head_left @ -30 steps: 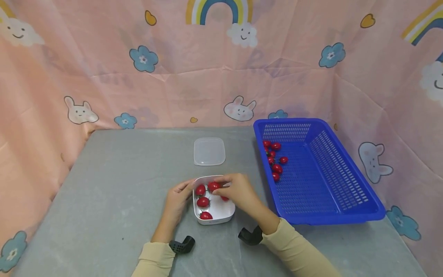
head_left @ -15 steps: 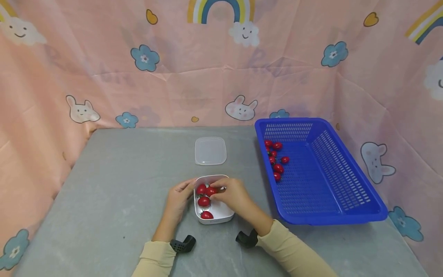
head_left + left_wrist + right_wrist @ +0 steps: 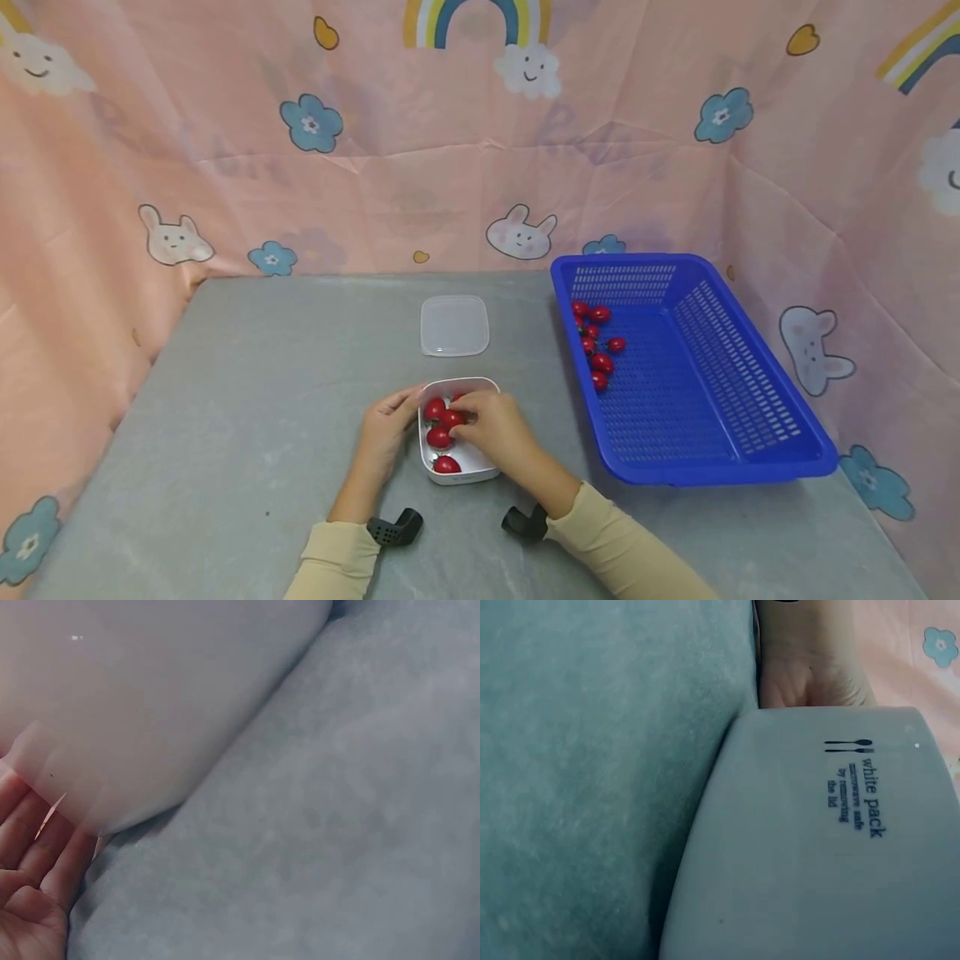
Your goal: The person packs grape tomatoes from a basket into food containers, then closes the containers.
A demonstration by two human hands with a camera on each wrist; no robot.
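A white square container (image 3: pixel 465 478) with several cherry tomatoes inside stands at the front middle of the table. Against its left side rests my left hand (image 3: pixel 383 433), thumb and fingertips touching the wall near the back corner. In the left wrist view, fingers of the left hand (image 3: pixel 45 862) lie along the outside of the container (image 3: pixel 165 705). My right hand (image 3: pixel 498 433) reaches over the right rim and pinches a cherry tomato (image 3: pixel 452 419) between thumb and fingers, among the others. The right wrist view shows the container's printed side (image 3: pixel 795 840); its contents are hidden there.
A clear lid (image 3: pixel 454 326) lies flat behind the container. To the right stands a blue basket (image 3: pixel 690 392), with several cherry tomatoes (image 3: pixel 602 363) along its left wall. Grey table surface (image 3: pixel 262 400) extends to the left. A printed pink curtain (image 3: pixel 420 183) hangs behind.
My right hand has moved left and slightly forward-down inside the container, carrying the pinched cherry tomato beside the left-hand ones. The left hand stays in place at the container's side.
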